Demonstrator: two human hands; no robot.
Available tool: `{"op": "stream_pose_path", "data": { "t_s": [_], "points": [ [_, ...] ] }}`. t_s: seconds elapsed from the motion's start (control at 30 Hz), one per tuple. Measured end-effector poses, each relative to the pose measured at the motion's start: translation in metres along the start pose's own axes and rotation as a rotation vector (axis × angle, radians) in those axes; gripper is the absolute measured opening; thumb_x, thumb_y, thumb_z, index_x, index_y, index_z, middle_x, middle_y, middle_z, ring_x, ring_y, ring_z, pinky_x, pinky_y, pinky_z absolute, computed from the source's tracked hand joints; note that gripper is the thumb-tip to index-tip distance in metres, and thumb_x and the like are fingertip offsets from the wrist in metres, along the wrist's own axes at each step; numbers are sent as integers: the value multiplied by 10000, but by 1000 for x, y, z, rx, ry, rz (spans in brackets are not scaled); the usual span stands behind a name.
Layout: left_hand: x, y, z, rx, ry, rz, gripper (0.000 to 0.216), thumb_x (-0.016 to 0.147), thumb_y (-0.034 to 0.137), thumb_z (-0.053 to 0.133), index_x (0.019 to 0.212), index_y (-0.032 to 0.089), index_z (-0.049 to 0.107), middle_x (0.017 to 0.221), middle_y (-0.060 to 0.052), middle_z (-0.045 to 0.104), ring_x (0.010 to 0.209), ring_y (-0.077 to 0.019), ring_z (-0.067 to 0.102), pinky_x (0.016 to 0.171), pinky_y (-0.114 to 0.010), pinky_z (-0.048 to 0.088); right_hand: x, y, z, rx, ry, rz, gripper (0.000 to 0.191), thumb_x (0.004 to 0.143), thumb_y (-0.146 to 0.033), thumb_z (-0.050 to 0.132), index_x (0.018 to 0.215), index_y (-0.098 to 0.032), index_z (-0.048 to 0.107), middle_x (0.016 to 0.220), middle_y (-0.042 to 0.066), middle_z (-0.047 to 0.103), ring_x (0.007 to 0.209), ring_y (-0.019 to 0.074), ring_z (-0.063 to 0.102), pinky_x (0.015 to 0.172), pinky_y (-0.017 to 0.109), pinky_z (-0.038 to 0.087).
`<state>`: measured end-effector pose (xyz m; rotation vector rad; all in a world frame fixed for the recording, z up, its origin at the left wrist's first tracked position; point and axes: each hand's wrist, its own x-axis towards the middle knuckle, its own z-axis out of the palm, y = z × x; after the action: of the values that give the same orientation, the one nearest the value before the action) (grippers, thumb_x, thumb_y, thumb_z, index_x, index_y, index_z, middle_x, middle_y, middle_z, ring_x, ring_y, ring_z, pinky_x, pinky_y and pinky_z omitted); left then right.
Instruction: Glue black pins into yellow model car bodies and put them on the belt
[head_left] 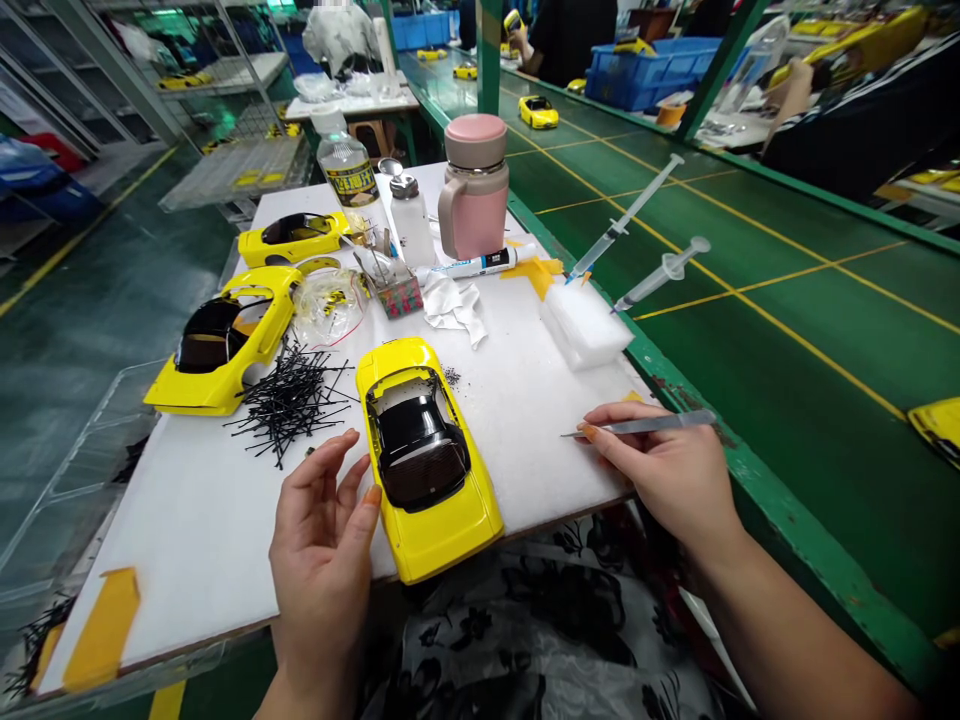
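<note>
A yellow model car body (pixel 444 535) with a black window piece lies on the white table board, its tail toward me. My left hand (pixel 324 535) is at its left side, fingers apart and slightly curled, with the thumb close to the body; whether it touches cannot be made out. In my right hand (pixel 671 475) a pair of metal tweezers (pixel 660 423) is pinched, tips pointing left above the board. Left of the car body sits a pile of thin black plastic sprues (pixel 289 402). Tiny black bits (pixel 451 377) are scattered by its right edge.
Two more yellow car bodies, one (pixel 225 340) nearer and one (pixel 296 238) farther, stand at the left. Behind are a pink mug (pixel 480 200), a pump bottle (pixel 411 225) and a clear bottle (pixel 349 170). Two syringes stick in a white foam block (pixel 589 325) beside the green conveyor (pixel 750 320).
</note>
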<state>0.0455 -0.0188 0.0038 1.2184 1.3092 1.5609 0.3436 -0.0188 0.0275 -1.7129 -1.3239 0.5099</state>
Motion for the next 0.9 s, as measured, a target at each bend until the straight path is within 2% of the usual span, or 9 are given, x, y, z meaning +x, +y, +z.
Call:
{"op": "stream_pose_path", "data": {
  "t_s": [0.2,0.37,0.6,0.8,0.9],
  "points": [
    [0,0,0,-13,-6,6,437,898,225,788,1310,307,667,1466,-57,619,1453,-249,527,1229,-379,457,0,-2,0,-14,-15,-20,186,802,-385,748,798,-212,816,760,41,793,559,170,648,500,265,468],
    [0,-1,1,-18,-5,8,443,895,227,792,1311,312,667,1467,-59,619,1455,-259,526,1245,-402,440,0,-2,-1,-22,-20,-24,188,812,-379,737,814,-211,822,768,42,795,571,170,657,511,263,472],
    [0,-1,0,-27,-11,19,436,904,203,783,1313,300,667,1460,-57,624,1437,-232,543,1204,-341,479,0,3,-6,-14,-18,-2,173,815,-372,757,831,-214,826,837,41,807,617,169,681,552,262,485],
    [0,-2,0,-34,-10,22,433,900,204,789,1306,299,672,1458,-57,628,1434,-232,545,1203,-338,479,0,4,-4,-26,-5,-25,164,814,-351,735,816,-217,829,800,31,801,573,152,641,523,262,444],
    [0,-3,-1,-36,-11,28,436,898,206,791,1307,302,672,1456,-58,627,1436,-236,544,1208,-348,476,0,5,-2,-33,-7,-29,167,820,-342,719,823,-221,834,830,31,811,623,165,682,549,263,470]
  ]
}}
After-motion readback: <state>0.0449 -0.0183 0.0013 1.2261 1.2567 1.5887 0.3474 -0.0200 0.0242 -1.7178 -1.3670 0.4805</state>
